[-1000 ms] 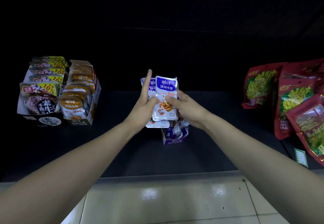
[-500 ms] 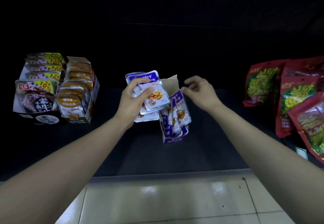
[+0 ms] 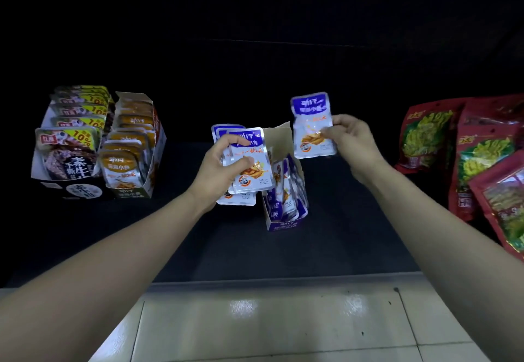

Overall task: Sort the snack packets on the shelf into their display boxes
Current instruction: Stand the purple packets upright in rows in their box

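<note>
My left hand (image 3: 221,171) grips a fanned stack of blue-and-white snack packets (image 3: 249,163) just left of the small blue display box (image 3: 285,208). That box stands on the dark shelf with several matching packets upright inside and its cardboard flap raised behind. My right hand (image 3: 350,141) pinches a single blue-and-white packet (image 3: 312,126) by its right edge, held upright above and to the right of the box.
At the shelf's left stand a box of orange packets (image 3: 133,146) and a box of dark packets with yellow 10% labels (image 3: 68,146). Red bags with green pictures (image 3: 465,157) crowd the right side. The shelf's front edge (image 3: 283,278) meets a tiled floor.
My right hand, holding nothing half a second ago, now holds one blue packet raised to the right of the box. My left hand still holds the stack, moved off to the left.
</note>
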Demonstrator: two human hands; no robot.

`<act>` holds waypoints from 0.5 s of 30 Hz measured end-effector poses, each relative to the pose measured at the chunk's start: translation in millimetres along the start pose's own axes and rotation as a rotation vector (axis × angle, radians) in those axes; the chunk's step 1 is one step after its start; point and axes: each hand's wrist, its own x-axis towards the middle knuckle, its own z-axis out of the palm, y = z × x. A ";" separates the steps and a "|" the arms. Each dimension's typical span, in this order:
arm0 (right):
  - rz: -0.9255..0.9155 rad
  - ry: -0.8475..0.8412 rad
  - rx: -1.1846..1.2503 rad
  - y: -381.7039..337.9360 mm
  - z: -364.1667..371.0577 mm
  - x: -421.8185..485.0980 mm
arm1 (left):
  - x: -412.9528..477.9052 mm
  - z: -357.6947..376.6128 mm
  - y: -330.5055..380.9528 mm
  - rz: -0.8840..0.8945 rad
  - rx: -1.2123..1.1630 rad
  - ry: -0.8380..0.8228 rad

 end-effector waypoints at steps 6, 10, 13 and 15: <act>0.205 -0.432 0.052 -0.4 30.7 -23.8 | 2.8 10.6 0.6 0.028 -0.027 -0.004; 0.207 -0.468 0.053 4.2 45.5 -25.6 | 1.0 10.0 2.2 0.039 -0.069 -0.004; 0.206 -0.499 0.079 3.2 54.7 -26.1 | -2.3 10.1 3.8 0.057 -0.080 -0.035; 0.194 -0.518 0.093 -0.2 58.4 -28.2 | -5.1 9.4 4.9 0.066 -0.065 -0.032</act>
